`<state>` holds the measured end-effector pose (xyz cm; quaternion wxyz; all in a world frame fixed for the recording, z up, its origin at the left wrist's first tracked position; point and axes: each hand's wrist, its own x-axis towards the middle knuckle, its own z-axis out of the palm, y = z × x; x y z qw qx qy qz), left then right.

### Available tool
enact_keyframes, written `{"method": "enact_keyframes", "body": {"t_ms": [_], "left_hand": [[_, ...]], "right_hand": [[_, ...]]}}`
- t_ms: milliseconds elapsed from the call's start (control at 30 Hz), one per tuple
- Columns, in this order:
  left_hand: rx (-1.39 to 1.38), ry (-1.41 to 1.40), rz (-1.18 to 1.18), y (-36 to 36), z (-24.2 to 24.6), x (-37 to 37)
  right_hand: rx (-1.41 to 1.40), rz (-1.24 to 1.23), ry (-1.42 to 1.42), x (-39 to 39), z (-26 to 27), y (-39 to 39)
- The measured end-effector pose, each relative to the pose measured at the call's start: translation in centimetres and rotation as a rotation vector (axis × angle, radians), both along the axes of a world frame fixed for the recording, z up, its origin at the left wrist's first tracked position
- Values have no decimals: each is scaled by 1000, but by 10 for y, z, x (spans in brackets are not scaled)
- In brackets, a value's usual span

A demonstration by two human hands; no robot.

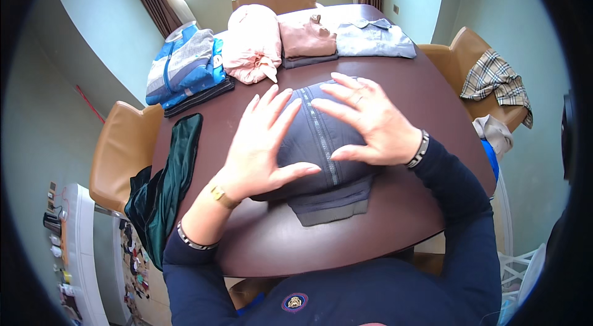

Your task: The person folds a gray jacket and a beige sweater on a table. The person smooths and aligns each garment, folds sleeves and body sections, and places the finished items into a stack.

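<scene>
A folded dark blue-grey padded garment (301, 141) lies on the dark red-brown table before me, a zip or trim strip running down its middle. Its ribbed lower part (331, 210) sticks out towards me. My left hand (264, 145), with a gold watch at the wrist, is spread over the garment's left side. Over the right side is my right hand (366, 122), its fingers apart. Both palms face down, and neither hand grips the cloth; whether they touch it I cannot tell.
Along the far side of the table (250, 242) are folded blue-and-grey clothes (185, 62), a pink bundle (252, 43), a dusty-pink garment (308, 36) and a light blue shirt (375, 39). A dark green garment (180, 159) hangs over the left edge. A checked cloth (498, 83) lies on the right chair.
</scene>
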<state>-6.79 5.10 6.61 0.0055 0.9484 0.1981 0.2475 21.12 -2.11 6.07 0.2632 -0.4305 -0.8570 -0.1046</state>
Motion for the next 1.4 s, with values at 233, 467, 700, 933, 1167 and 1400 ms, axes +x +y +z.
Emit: {"method": "enact_keyframes", "body": {"t_ms": [233, 467, 700, 933, 1167, 1400], "left_hand": [[-78, 95, 68, 7, -68, 2], [-81, 87, 134, 1, -73, -5], [-152, 48, 173, 1, -78, -18], [-145, -78, 122, -11, -85, -23], [205, -8, -55, -42, -73, -40], [216, 92, -87, -82, -76, -23]], "right_hand": [[-133, -101, -92, -6, -48, -4], [-128, -110, -73, -8, -53, -6], [-128, -131, -85, 1, -54, -16], [-160, -92, -52, 26, -70, -46], [-196, 67, 43, 57, -78, -66], [2, 35, 19, 62, -86, -65]]}}
